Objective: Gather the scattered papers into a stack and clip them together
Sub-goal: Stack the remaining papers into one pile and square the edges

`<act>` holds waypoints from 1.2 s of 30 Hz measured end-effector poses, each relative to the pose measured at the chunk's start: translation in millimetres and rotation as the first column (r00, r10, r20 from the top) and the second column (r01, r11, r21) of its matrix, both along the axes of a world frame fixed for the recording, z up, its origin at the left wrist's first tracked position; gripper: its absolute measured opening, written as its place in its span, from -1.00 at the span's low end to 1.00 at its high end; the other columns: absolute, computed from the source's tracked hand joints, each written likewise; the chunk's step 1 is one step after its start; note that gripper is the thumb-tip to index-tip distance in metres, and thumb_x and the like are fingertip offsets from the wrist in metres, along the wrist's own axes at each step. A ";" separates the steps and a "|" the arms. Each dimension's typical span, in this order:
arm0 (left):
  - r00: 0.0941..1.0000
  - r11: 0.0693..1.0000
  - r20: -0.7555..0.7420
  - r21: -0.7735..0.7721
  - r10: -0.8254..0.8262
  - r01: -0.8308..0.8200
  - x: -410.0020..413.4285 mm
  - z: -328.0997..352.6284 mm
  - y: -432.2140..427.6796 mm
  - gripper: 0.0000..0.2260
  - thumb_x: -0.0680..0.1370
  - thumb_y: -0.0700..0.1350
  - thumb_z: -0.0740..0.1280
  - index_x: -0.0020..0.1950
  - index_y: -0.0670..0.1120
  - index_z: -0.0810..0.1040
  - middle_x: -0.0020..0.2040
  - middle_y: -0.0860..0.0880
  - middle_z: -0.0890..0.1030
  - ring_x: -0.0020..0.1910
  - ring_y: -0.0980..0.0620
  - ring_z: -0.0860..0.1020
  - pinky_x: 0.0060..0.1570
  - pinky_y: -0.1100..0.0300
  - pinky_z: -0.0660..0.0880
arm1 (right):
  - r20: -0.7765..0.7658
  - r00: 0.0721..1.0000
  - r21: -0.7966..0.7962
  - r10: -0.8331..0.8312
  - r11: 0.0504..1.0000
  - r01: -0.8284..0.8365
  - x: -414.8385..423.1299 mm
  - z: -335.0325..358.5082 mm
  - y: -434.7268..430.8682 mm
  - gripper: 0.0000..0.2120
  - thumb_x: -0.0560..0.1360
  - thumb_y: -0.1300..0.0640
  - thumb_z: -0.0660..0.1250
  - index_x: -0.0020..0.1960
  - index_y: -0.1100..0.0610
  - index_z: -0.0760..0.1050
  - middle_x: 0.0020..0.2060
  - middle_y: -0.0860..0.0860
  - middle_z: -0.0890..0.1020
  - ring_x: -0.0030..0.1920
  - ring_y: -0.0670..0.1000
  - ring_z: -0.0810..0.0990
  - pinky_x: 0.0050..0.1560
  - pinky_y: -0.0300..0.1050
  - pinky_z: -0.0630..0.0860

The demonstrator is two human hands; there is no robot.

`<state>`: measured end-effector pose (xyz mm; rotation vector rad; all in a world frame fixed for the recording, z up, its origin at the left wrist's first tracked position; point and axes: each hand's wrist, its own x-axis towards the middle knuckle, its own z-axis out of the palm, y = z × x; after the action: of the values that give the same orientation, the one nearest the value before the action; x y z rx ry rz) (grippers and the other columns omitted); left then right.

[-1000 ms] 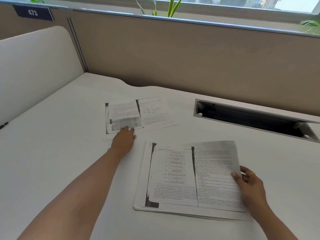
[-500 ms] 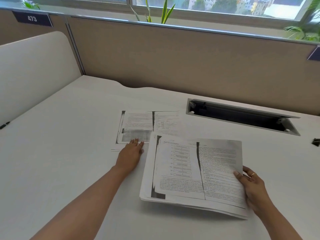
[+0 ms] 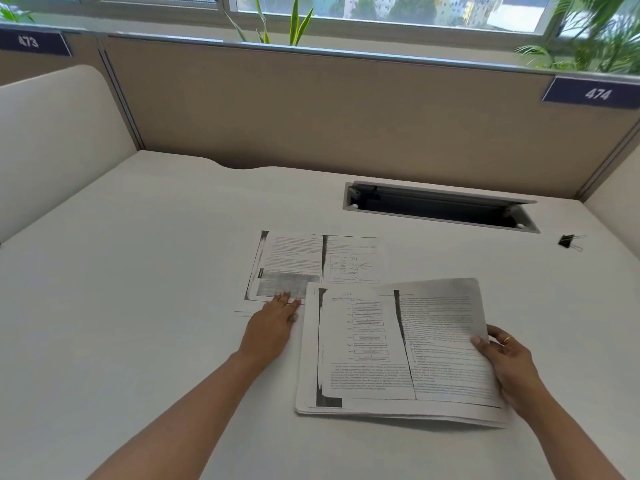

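Note:
A stack of printed papers [image 3: 388,344] is held by its right edge in my right hand [image 3: 509,365], raised a little off the white desk [image 3: 138,271], with its far left corner over another sheet. That loose printed sheet [image 3: 298,258] lies flat beyond it. My left hand [image 3: 275,323] rests palm down on that sheet's near edge, fingers flat. A black binder clip [image 3: 568,241] lies far right on the desk, away from both hands.
An open cable tray slot [image 3: 440,206] is set into the desk behind the papers. A tan partition [image 3: 346,116] stands along the back and a white divider [image 3: 52,133] on the left. Plants stand on the window sill.
My right hand has lifted the stack and carried it toward the loose sheet, now overlapping its corner. My left hand has slid that sheet toward me and the stack.

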<state>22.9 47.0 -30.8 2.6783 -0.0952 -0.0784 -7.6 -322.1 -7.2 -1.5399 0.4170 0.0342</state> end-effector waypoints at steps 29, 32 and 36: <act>0.786 0.801 -0.227 -0.040 0.575 -0.597 6.4 41.0 4.7 -0.28 0.27 0.04 0.55 0.25 -0.29 0.34 0.27 -0.25 0.37 0.28 -0.22 0.35 0.18 -0.02 0.38 | 0.019 1.000 -0.164 -0.022 0.986 0.025 -24.8 -13.3 -14.6 -0.73 0.47 0.31 0.33 0.14 0.15 0.47 -0.36 -0.13 0.67 -0.42 -0.19 0.64 -0.43 -0.40 0.52; 0.773 0.790 -0.249 -0.048 0.583 -0.611 9.0 41.7 3.2 -0.27 0.26 0.03 0.56 0.25 -0.28 0.33 0.28 -0.25 0.40 0.29 -0.23 0.36 0.20 -0.01 0.37 | 0.028 0.999 -0.164 -0.015 0.986 0.020 -24.5 -13.3 -14.1 -0.74 0.47 0.31 0.32 0.13 0.14 0.46 -0.34 -0.10 0.67 -0.43 -0.22 0.62 -0.44 -0.42 0.50; 0.761 0.779 -0.275 -0.062 0.588 -0.624 10.8 42.4 3.1 -0.21 0.25 -0.01 0.57 0.29 -0.30 0.25 0.31 -0.27 0.33 0.30 -0.25 0.36 0.22 -0.02 0.36 | 0.037 0.999 -0.168 -0.016 0.986 0.022 -24.7 -14.3 -14.3 -0.73 0.47 0.29 0.33 0.15 0.15 0.46 -0.30 -0.08 0.68 -0.42 -0.20 0.63 -0.38 -0.33 0.53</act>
<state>33.7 50.1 11.6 2.3905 0.8181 -0.1796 -32.3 -336.4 -21.5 -1.7000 0.4147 -0.0437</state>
